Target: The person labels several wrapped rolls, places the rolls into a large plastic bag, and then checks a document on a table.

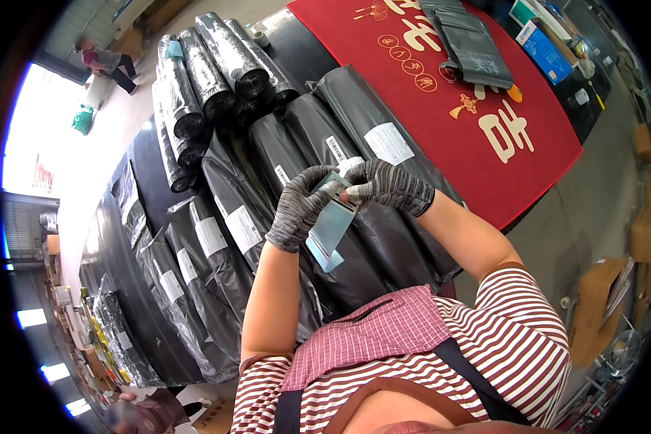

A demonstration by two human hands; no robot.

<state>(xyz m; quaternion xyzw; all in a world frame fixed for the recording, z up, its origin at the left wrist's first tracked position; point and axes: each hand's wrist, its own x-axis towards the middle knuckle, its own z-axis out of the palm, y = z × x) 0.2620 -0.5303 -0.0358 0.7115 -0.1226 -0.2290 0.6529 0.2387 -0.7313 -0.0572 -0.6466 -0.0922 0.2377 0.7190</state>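
Left hand (301, 208) and right hand (392, 186), both gloved, have fingers pinched on a blue strip (330, 230), left of the red mat (441, 134). Same side of the mat: black bags (275, 141), can't see what's inside, then farther off some plastic-wrapped rolls (210, 79). Past the mat's right edge there's a blue box (546, 50), contents hidden too.

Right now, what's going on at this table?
The person's left hand and right hand, both in grey knit gloves, hold a pale-blue label strip between them. It is above black plastic-wrapped packages, several bearing white labels. Shiny black-wrapped rolls are piled toward the upper left; a red printed mat lies to the right.
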